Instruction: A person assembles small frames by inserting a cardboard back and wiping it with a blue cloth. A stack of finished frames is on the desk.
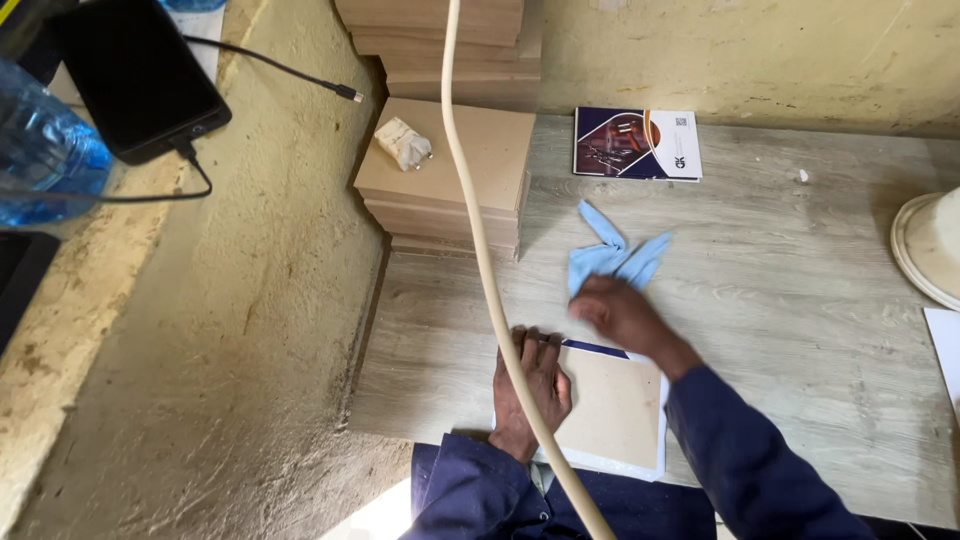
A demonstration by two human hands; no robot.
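Far left on the ledge: one blue water bottle (40,150), liquid level not readable from here, and one black phone (135,75) with one black cable (200,180) plugged into it; a second cable end (345,93) lies loose on the plaster wall slope. Next, two stacks of brown boards: one stack (445,185) on the desk (800,300) with one white plug adapter (405,143) on top, and a taller stack (450,45) behind it against the wall. One cream cord (480,260) runs down through the view across your left hand. Your left hand (530,385) lies flat, fingers spread and empty, pressing the left edge of one flat panel (615,410), brown top with a white rim, sitting at the near edge of the desk in front of you. Your right hand (615,310) is just past the panel's far edge, fingers closed onto one light blue cloth (610,255) that lies crumpled on the desk; the hand is blurred, so grip detail is rough. The hands are apart, one on each thing. Behind the cloth: one booklet (637,143), dark cover with a white strip, flat near the wall. Far right: one round white base (930,245), cut by the frame edge, and one white sheet corner (945,345) below it.
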